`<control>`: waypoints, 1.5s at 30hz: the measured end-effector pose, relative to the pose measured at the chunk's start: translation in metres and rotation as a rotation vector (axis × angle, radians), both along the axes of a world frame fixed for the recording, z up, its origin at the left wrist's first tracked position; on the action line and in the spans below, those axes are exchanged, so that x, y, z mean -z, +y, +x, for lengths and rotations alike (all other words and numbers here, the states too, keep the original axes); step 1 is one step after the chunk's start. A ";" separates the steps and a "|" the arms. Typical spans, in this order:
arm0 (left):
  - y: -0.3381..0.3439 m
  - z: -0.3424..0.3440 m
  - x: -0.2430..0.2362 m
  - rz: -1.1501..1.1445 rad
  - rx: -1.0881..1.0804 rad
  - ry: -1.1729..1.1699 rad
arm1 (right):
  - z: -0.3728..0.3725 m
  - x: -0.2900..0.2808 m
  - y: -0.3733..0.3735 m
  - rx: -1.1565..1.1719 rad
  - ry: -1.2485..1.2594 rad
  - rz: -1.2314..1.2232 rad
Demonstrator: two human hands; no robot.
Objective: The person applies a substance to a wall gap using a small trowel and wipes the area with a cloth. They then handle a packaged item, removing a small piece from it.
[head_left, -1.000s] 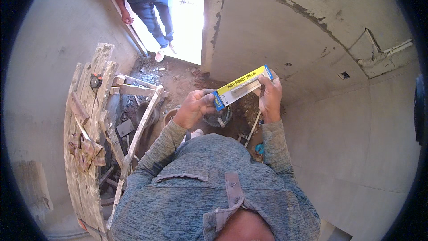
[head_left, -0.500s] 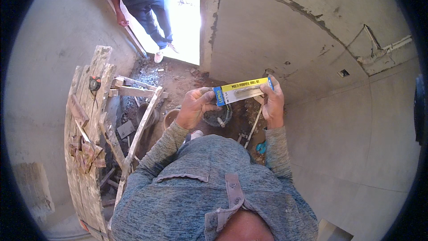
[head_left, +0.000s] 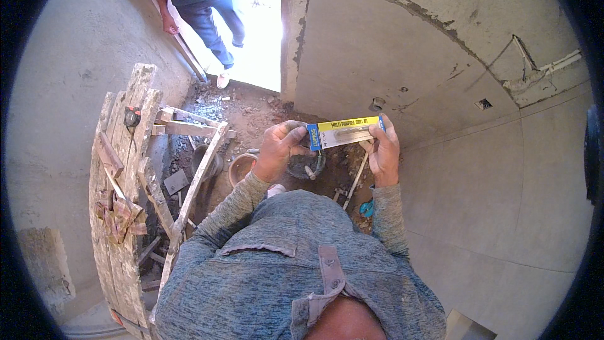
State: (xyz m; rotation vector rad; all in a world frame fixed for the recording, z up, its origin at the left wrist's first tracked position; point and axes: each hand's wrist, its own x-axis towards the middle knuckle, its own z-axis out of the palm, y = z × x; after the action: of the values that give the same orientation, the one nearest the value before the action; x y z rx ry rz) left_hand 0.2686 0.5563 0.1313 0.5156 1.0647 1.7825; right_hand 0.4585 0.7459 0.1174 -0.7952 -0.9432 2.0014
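A long, narrow drill bit package [head_left: 336, 140] in yellow, blue and white is held up in front of my chest, its printed side toward me. Through its clear window a slim metal bit shows. My left hand [head_left: 279, 148] pinches the blue left end between thumb and fingers. At the other end my right hand [head_left: 383, 153] grips the package, its thumb over the front near the window. The backs of the fingers behind the package are hidden.
A rough plank scaffold [head_left: 126, 170] stands at my left, bearing a tape measure [head_left: 132, 117] and a crumpled cloth [head_left: 119, 217]. Buckets [head_left: 241, 169] and rubble [head_left: 217, 104] cover the floor ahead. A person [head_left: 204, 9] stands by the bright doorway. A plastered wall [head_left: 478, 195] rises on my right.
The package has tipped nearer to level, its right end slightly lower, still in both my hands. By the doorway, the other person's rear foot has shifted.
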 end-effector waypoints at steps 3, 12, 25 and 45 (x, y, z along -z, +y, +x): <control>0.001 0.002 -0.007 -0.033 -0.008 0.033 | 0.000 0.002 0.000 0.015 0.015 0.005; 0.008 0.002 -0.008 -0.042 -0.022 0.173 | 0.003 0.002 0.002 -0.013 0.011 0.025; 0.014 -0.004 -0.001 0.017 0.007 0.099 | -0.001 -0.005 0.001 0.061 -0.033 0.008; 0.020 -0.030 -0.014 -0.049 -0.087 0.417 | -0.023 -0.014 -0.013 0.068 -0.086 0.028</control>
State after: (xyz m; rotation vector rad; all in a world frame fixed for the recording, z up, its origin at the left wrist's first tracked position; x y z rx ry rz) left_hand 0.2385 0.5759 0.1452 0.8467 1.4305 1.7599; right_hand 0.4355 0.7334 0.1317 -0.8915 -0.9782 1.9048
